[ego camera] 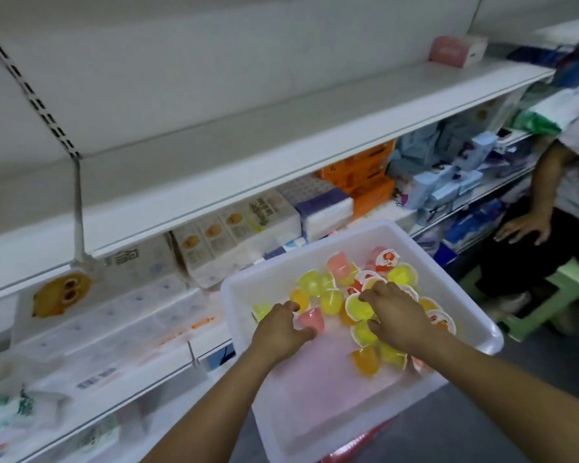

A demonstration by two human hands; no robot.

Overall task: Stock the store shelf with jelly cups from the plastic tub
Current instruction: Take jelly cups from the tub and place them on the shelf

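Note:
A white plastic tub [455, 262] sits low in front of the shelving and holds several jelly cups in yellow, orange, pink and red. My left hand [281, 325] is inside the tub, its fingers and thumb curled round a pink jelly cup [313, 320]. My right hand [398, 312] reaches in beside it, fingers curled over a yellow jelly cup [360, 307] in the pile. A long white shelf [248, 142] runs bare above the tub.
The lower shelf [168, 369] left of the tub carries tissue packs and boxed goods [234, 225]. A pink box [455, 50] stands on the upper shelf at the right. Another person [549, 202] sits on a green stool [555, 295] at the right.

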